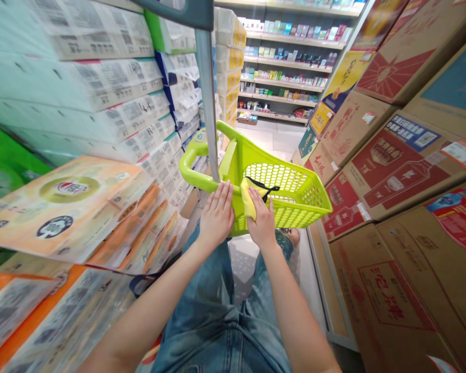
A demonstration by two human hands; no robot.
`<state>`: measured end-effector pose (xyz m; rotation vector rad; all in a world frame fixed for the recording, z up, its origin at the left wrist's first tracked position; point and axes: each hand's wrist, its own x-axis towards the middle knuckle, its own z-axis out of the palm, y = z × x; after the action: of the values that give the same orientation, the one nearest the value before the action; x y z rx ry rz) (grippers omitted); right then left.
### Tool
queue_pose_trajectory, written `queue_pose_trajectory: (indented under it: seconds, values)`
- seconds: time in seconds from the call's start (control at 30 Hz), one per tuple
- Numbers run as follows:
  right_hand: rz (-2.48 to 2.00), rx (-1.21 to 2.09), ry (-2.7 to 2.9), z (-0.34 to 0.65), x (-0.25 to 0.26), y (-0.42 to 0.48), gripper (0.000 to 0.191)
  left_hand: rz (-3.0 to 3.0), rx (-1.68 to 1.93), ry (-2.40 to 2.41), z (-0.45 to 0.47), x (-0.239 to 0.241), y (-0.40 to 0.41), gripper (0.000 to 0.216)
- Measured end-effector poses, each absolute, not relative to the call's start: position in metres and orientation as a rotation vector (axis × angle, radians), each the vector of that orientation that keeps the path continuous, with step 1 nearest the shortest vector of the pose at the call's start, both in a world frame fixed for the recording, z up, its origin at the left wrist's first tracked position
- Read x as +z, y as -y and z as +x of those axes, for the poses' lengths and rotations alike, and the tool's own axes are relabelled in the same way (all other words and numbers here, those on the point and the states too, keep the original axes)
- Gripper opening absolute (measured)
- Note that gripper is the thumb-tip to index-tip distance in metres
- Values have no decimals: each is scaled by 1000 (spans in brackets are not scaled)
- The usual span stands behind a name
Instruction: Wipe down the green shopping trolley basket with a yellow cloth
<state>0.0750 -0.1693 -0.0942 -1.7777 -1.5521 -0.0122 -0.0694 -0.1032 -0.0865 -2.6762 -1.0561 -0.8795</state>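
1. Two hands rest on the near rim of the green basket [291, 178], beside a metal pole [207, 93].
2. Left hand [216, 215] lies flat with its fingers spread, holding nothing.
3. Right hand [262, 223] presses a yellow cloth [249, 201] onto that rim; whether its fingers pinch it, I cannot tell.
4. Wiping seems in hand; a further stroke calls for steady pressure along the rim.

A: Views?
B: One, head-worn. Faces forward and steeply down, close over left hand [216, 215] and right hand [262, 223] at the green basket [295, 217].
A: Further out?
B: Aisle ahead to far shelves [287, 62]; packs [112, 119] left, cartons [392, 171] right.
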Motion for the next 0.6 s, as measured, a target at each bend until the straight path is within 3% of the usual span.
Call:
queue_pose_trajectory:
  seconds: [0.27,0.6]
  values:
    - [-1975,-53,1231,125,-121,197,63,-2672,-903,1059,-68,-87,104,69]
    - [-1735,49,1564,45,-71,151,65,-2683,-878,1025,-72,-87,103,72]
